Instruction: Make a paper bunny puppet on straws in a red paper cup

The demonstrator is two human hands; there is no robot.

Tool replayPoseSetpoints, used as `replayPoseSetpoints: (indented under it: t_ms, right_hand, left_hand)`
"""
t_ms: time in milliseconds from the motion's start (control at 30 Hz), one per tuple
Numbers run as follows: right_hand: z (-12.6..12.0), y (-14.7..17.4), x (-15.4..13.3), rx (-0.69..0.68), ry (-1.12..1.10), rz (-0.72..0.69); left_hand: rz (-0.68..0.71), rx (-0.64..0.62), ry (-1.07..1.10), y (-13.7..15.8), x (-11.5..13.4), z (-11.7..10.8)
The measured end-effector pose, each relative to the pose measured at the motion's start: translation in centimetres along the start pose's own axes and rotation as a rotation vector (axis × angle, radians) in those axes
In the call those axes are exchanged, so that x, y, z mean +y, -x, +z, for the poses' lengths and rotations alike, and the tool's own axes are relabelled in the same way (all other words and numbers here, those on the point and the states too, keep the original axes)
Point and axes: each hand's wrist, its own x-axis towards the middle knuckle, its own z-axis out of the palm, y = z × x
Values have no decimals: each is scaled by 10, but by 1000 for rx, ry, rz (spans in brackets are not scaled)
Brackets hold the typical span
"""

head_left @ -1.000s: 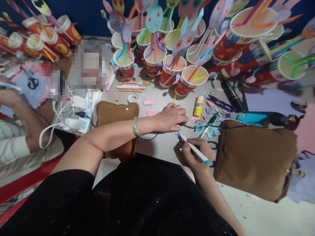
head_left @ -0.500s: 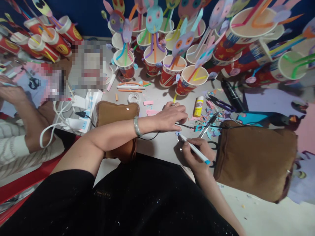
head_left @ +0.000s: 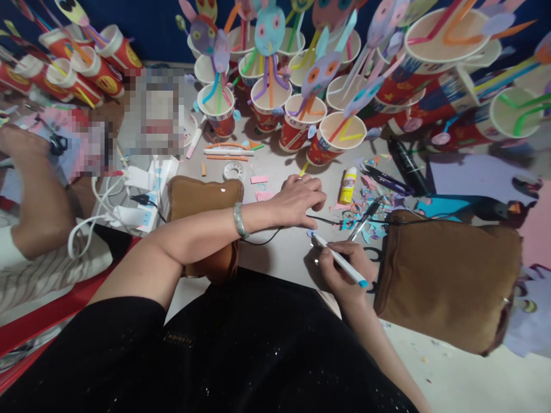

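Observation:
My right hand [head_left: 348,269] grips a white marker [head_left: 342,263] with a blue end. Its tip meets a small purplish paper piece [head_left: 310,233] on the table. My left hand [head_left: 300,201] rests palm down just beyond, fingers loosely bent and apart, a gap showing between thumb and index finger. The left thumb lies beside the paper piece. A short yellow strip [head_left: 303,168], perhaps a straw, reaches from the base of a red paper cup [head_left: 329,146] to the left fingers; whether they touch it is hidden.
A glue stick [head_left: 348,186], paper scraps [head_left: 370,221] and a clear pen [head_left: 365,219] lie right of my left hand. Decorated straw cups [head_left: 269,106] crowd the back. Brown cushions [head_left: 450,281] flank me. A power strip [head_left: 148,198] and another person's arm [head_left: 45,189] are left.
The yellow strip has tilted slightly, and my left fingers have shifted a little. My right hand and the marker stay nearly still. The other person's arm on the left has moved.

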Motion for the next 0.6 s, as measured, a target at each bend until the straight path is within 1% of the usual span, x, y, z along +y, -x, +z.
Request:
replayPoseSetpoints:
  t_ms: [267,467,600]
  right_hand:
    - [0,1,0,-1,0,11]
    - [0,0,0,34,9,-14]
    - [0,0,0,13,-11,-8]
  left_hand:
    - [-9,-7,-13,-1,-1,0]
    - [1,-4,-17,-1,1,-1]
    - [1,-2,-27,0,1,-1]
